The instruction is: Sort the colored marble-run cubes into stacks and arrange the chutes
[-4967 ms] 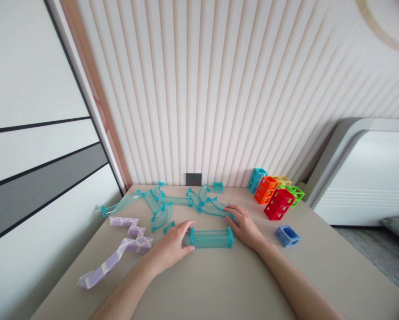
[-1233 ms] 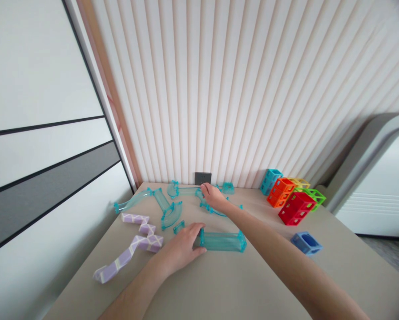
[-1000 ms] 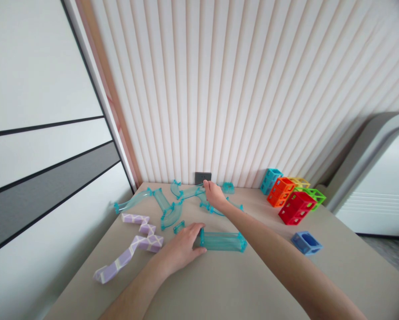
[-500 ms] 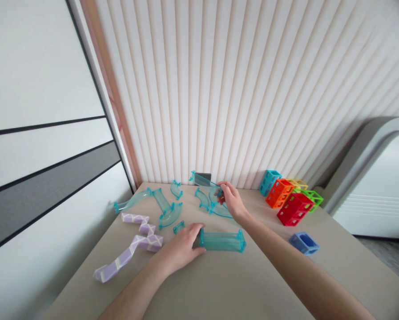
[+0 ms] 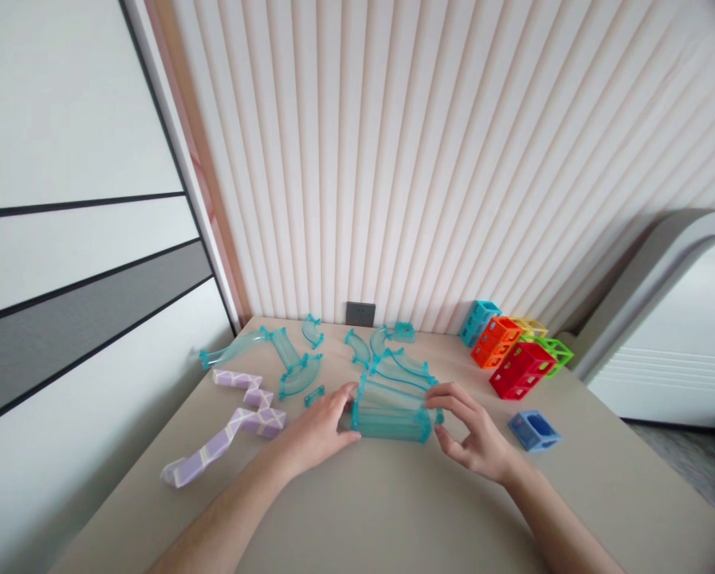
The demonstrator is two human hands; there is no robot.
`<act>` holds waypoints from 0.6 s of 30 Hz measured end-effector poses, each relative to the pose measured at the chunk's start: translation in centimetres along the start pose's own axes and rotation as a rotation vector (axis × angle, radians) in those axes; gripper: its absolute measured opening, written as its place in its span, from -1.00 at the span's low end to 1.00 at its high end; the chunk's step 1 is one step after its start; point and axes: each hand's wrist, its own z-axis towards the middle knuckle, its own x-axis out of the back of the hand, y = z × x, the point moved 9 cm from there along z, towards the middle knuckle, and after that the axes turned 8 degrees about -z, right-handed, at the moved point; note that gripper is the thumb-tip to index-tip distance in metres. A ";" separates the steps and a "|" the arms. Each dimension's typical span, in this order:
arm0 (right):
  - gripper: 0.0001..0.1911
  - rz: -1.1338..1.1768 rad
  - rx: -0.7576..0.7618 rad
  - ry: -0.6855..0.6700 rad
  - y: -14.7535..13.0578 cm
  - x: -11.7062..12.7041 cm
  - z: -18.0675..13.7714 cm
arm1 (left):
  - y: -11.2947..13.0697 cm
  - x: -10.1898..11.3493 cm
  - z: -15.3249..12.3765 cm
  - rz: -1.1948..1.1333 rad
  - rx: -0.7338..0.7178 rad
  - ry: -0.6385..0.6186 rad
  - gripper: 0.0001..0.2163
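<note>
A straight clear teal track piece (image 5: 390, 424) lies on the beige table (image 5: 393, 510). My left hand (image 5: 315, 430) grips its left end, thumb in front and fingers behind. A second straight teal track piece (image 5: 396, 395) rests right behind and against the first. My right hand (image 5: 477, 437) sits at the right ends of both pieces with its fingers spread and curved. Its index fingertip touches the rear piece's end and its thumb is near the front piece.
Several curved teal track pieces (image 5: 297, 375) lie scattered toward the wall. A purple twist toy (image 5: 225, 430) lies at the left. Stacked coloured frame blocks (image 5: 516, 359) stand at the back right, with a blue block (image 5: 533, 430) nearer. A wall socket (image 5: 360, 313) is behind.
My right hand reached to the back, lifted a straight track piece and brought it down against the front piece. Its fingers have since spread. My left hand stayed on the front piece.
</note>
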 end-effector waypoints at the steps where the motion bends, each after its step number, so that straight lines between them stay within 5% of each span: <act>1: -0.71 -0.015 0.021 -0.033 -0.3 -0.2 0.0 | 0.1 0.1 0.0 0.003 0.002 0.003 -0.32; 18: -0.49 -0.005 -0.026 -0.168 0.7 -2.0 -0.2 | 0.7 0.1 -0.3 0.025 0.046 -0.026 -0.43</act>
